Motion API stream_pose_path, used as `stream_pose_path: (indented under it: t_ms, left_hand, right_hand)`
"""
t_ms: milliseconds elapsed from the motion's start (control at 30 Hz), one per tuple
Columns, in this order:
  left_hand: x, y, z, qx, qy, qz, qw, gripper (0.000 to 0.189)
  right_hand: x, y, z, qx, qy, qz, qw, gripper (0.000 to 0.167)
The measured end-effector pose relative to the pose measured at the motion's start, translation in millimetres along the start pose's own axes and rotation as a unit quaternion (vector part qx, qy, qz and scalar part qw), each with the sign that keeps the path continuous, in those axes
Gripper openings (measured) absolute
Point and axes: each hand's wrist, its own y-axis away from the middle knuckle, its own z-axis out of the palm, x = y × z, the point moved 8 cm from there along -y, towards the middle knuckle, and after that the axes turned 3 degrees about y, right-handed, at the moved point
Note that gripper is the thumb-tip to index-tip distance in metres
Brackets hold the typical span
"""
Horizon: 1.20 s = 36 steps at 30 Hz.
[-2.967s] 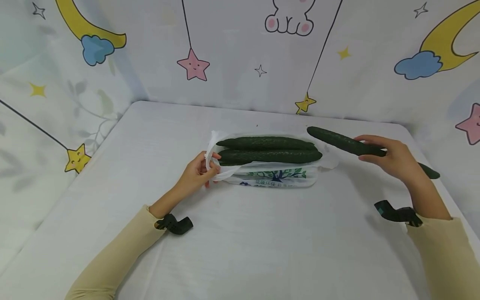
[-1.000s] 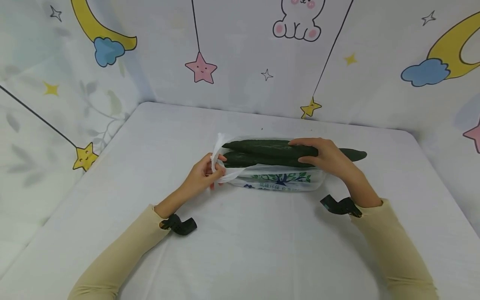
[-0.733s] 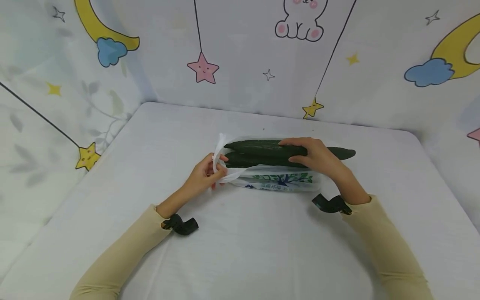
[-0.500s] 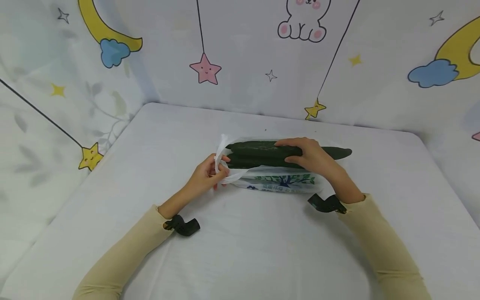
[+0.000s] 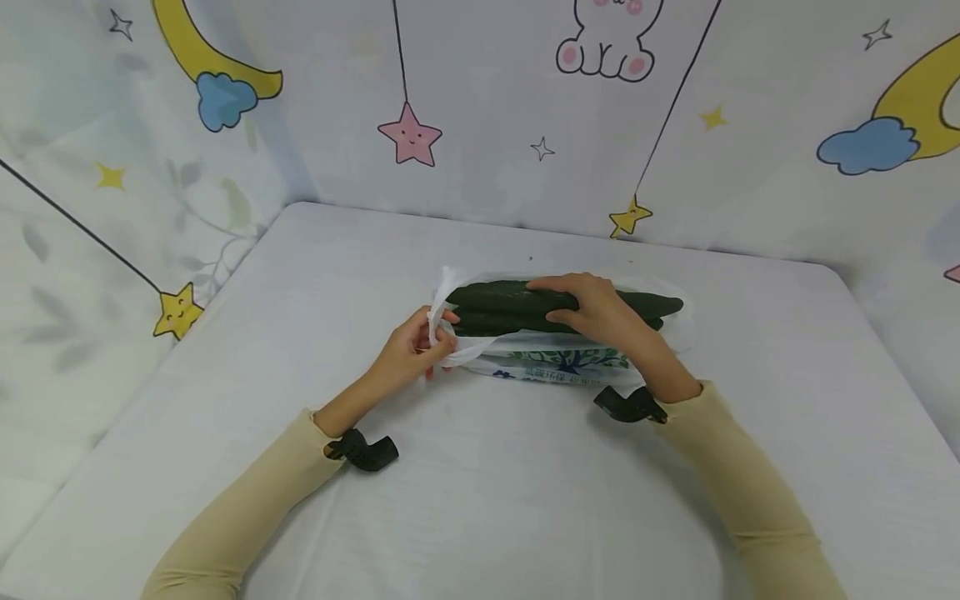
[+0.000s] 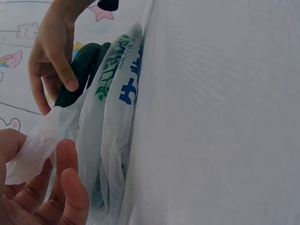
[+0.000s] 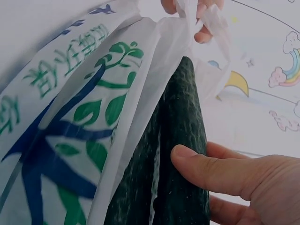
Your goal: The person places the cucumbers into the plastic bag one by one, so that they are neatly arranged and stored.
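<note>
A white plastic bag (image 5: 555, 372) with a green and blue tree print lies on its side, its contents showing through the gap. My left hand (image 5: 408, 348) pinches the bag's rim at its left end; the left wrist view shows the thin film between thumb and fingers (image 6: 68, 159). My right hand (image 5: 603, 310) grips a dark green cucumber (image 5: 491, 294) around its middle, thumb on the near side. Beneath and in front of it lies another cucumber (image 5: 498, 322) in the bag. In the right wrist view the held cucumber (image 7: 180, 117) points toward the bag's left end. Any others are hidden.
A white cloth covers the table (image 5: 495, 500). Behind its far edge hangs a cartoon-printed curtain (image 5: 480, 100) with moons, stars and a bear-like animal. Each wrist carries a black camera mount (image 5: 363, 452).
My right hand has carried its cucumber in from the right and laid it over the cucumbers in the bag, then slid it further left. My left hand has kept its hold on the rim.
</note>
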Motion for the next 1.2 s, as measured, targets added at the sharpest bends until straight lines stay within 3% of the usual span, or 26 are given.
stream_pose_path:
  t_ms: [233, 500, 1200]
  left_hand:
    - [0.7, 0.2, 0.6, 0.000, -0.001, 0.003, 1.0000, 0.029]
    - [-1.3, -1.1, 0.1, 0.005, -0.011, -0.018, 0.9998, 0.028]
    - [-1.3, -0.9, 1.8, -0.004, -0.006, -0.013, 0.9999, 0.028]
  right_hand:
    - [-6, -6.4, 3, 0.004, 0.007, -0.002, 1.0000, 0.051]
    - [-1, -6.3, 3, 0.018, -0.007, 0.013, 0.9997, 0.050]
    - [18, 13.6, -9, 0.018, 0.008, 0.095, 0.9953, 0.042]
